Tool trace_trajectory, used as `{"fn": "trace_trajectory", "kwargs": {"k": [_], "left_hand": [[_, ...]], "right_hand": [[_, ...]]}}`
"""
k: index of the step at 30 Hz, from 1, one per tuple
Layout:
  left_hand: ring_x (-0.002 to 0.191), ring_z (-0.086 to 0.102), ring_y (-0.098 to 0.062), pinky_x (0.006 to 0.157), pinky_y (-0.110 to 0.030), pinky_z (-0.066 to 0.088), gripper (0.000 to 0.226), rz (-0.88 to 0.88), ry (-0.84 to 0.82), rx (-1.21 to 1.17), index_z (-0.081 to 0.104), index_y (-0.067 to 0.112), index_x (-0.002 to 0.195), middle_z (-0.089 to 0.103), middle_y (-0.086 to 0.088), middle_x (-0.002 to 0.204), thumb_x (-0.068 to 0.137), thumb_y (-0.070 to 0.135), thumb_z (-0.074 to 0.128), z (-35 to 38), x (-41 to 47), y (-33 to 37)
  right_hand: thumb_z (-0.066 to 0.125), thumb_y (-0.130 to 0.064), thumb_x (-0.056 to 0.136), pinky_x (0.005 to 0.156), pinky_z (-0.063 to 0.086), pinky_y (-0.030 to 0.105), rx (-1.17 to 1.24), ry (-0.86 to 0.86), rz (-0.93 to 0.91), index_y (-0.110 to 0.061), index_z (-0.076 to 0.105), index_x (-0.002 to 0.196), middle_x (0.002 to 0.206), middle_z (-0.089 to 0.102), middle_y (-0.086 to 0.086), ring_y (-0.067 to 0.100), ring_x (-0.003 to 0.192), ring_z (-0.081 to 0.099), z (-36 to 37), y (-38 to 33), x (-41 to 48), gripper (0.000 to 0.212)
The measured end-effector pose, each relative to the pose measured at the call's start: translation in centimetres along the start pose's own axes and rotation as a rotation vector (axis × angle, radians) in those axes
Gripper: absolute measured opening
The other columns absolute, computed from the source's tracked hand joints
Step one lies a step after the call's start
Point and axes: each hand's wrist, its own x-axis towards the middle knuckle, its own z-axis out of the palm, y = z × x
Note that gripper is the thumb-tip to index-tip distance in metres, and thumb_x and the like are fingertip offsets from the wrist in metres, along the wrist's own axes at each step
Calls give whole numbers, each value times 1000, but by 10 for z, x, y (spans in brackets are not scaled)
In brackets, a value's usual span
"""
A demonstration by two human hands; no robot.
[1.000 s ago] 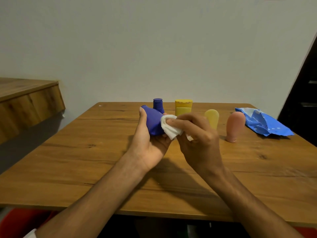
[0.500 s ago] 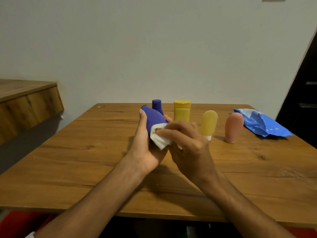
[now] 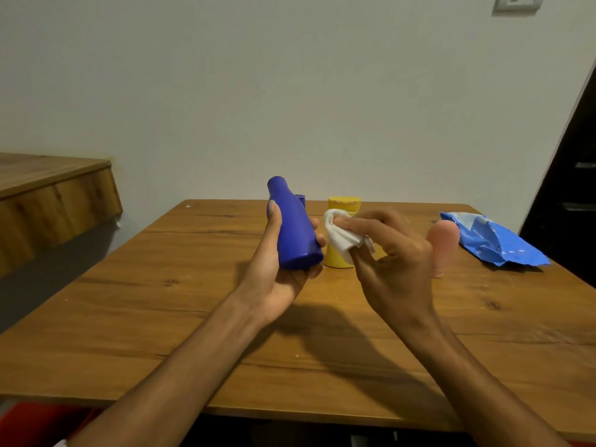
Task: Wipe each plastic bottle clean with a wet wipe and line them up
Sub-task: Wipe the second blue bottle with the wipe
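Note:
My left hand (image 3: 274, 279) grips a dark blue plastic bottle (image 3: 295, 230) above the wooden table (image 3: 161, 304), its neck tilted up and to the left. My right hand (image 3: 392, 269) pinches a crumpled white wet wipe (image 3: 342, 235) just right of the bottle, apart from it. Behind them stand a yellow bottle (image 3: 343, 204), partly hidden by the wipe, the tip of a second blue bottle (image 3: 301, 200), and a pink bottle (image 3: 443, 243) standing on its cap. Another yellow bottle is hidden behind my right hand.
A blue wet wipe packet (image 3: 490, 241) lies at the table's far right. A wooden ledge (image 3: 48, 201) juts out at the left. A white wall runs behind the table, and a dark door (image 3: 574, 195) stands at the right.
My left hand has lifted and tilted the blue bottle more upright. My right hand has drawn the wipe off the bottle and moved to the right.

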Motion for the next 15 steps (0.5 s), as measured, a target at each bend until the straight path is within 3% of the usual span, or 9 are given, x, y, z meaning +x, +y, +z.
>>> {"fn": "trace_trajectory", "kwargs": {"k": [4,11,15], "left_hand": [[84,65,-21,73,-36,50,61,54,-4,243,59,16,122,72,-7,97,83,62,49,-5,4,-2],[82,67,-27,65,-40,57,83,81,-131,415,60,16,121,68,-13,97,74,78,28,-9,7,-4],[85,66,-27,79,-45,53,93,101,-118,489,58,19,127,68,-11,96,68,84,28,-13,8,-6]], "right_hand": [[67,-17,80,72,50,19,62,-22,34,-13,68,106,99,63,3,11,91,59,1,-2,-1,27],[68,-20,77,77,53,16,123,-124,68,-13,67,106,103,59,-4,7,99,57,7,-6,-6,30],[77,-7,74,80,50,12,135,-175,65,-10,69,104,104,60,-4,6,103,56,11,-10,-10,32]]}}
